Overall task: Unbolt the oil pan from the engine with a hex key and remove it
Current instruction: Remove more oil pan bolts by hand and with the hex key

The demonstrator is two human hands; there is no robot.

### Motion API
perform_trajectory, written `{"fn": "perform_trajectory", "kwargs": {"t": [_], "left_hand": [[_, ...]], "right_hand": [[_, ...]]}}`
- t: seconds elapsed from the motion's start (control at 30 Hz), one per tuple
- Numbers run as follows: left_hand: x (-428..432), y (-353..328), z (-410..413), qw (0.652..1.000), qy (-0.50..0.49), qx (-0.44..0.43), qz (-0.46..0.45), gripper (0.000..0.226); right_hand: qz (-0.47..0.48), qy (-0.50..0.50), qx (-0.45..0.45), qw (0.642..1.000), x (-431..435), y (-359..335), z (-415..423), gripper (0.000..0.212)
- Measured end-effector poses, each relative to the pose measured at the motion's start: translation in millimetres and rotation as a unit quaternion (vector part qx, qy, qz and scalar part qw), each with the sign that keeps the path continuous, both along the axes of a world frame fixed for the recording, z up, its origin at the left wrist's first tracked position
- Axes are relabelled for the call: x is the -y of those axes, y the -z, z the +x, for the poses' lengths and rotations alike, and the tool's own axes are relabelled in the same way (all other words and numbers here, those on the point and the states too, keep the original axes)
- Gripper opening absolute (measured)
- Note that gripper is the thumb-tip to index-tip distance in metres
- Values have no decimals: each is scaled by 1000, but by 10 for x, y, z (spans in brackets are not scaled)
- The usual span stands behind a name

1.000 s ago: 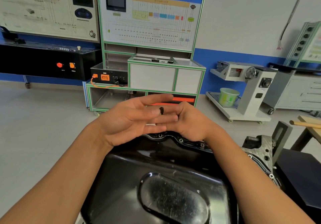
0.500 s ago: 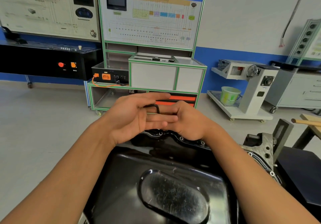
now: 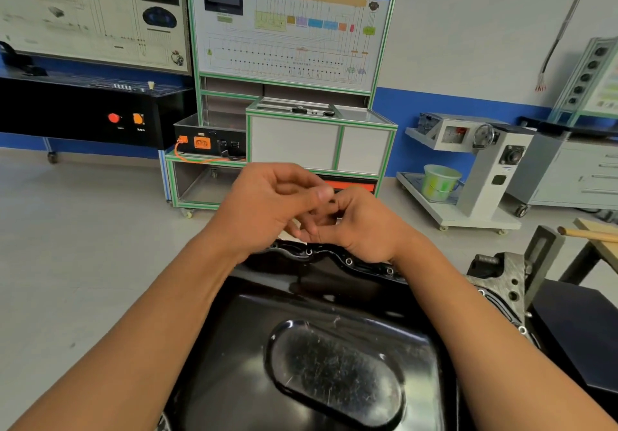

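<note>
the grey floor (image 3: 83, 246) filled the left of the view. a green-framed board (image 3: 291, 29) with a wiring chart stood against the far wall, and a long black console (image 3: 77, 113) ran to its left.

the black pan (image 3: 234, 347) lay nearest, bottom up, seated on the engine (image 3: 505, 277), whose grey metal showed at the pan's right edge. both forearms reached across it. its far flange (image 3: 348, 261), dotted with bolt points, curved just below the wrists; whether bolts sat in them could not be told.

a white stand (image 3: 485, 176) with a handwheel stood on a wheeled base at the right, a green bucket (image 3: 439, 181) beside it. a wooden handle (image 3: 588, 234) lay on a worktop (image 3: 605, 250) at the far right edge.

the left hand (image 3: 267, 206) and right hand (image 3: 364, 230) met in the air above the far flange, touching each other. the left fingers (image 3: 287, 188) were curled in under the thumb; the right fingers (image 3: 346, 198) were curled toward them. of the hex key (image 3: 332, 200) only a dark speck showed, between the left thumb tip and the right forefinger. the picture was blurred there, so which fingers were clamped on it could not be told.
</note>
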State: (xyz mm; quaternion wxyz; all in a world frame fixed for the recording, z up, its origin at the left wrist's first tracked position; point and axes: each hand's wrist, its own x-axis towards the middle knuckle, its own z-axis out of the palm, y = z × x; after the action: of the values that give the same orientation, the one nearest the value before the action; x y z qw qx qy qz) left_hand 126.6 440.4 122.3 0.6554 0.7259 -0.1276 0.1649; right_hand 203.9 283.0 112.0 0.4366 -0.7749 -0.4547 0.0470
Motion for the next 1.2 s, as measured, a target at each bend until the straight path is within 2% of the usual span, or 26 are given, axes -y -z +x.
{"fn": "perform_trajectory", "kwargs": {"t": [0.03,0.13,0.2,0.3,0.37,0.4,0.43,0.5,0.6,0.67,0.77,0.9,1.1,1.17,1.2], "left_hand": [[32,12,24,998,-50,34,14,15],[97,25,44,975,-183,91,89,4],[101,32,36,971,-209,68,97,15],[80,-14,4,988,-145,-42,-29,26],[48,-54,-28,983,-69,-94,-141,23],[17,-54,-35,981,-44,-102,-159,21],[-20,-36,-39,983,-37,-102,-148,18],[-112,31,-50,994,-37,-84,-67,15],[-259,126,-64,996,51,-70,23,42],[-342,175,-65,993,83,-54,66,44],[-376,196,-55,995,29,-20,94,36],[-274,168,-23,982,-7,52,183,30],[-217,169,-5,980,-61,45,183,11],[-201,145,-12,979,-71,55,182,2],[-197,141,-4,977,-80,63,187,4]], "right_hand": [[14,5,0,1000,-7,-3,0,4],[20,39,15,999,-32,4,12,13],[6,40,24,999,-38,3,-9,15],[3,44,40,998,-69,4,-32,15],[10,53,60,997,-70,-1,-36,16],[9,55,64,996,-67,-11,-43,17],[2,53,66,996,-61,-17,-47,18],[-15,43,76,996,-46,-26,-51,25],[-48,28,94,994,-31,-46,-76,26],[-67,18,100,993,-26,-54,-81,29],[-81,16,86,993,-17,-70,-74,27],[-86,20,52,995,2,-52,-43,16],[-38,34,31,998,-11,-30,-43,9],[-38,41,36,998,-3,-27,-45,13],[-46,47,36,997,14,-38,-50,12]]}}
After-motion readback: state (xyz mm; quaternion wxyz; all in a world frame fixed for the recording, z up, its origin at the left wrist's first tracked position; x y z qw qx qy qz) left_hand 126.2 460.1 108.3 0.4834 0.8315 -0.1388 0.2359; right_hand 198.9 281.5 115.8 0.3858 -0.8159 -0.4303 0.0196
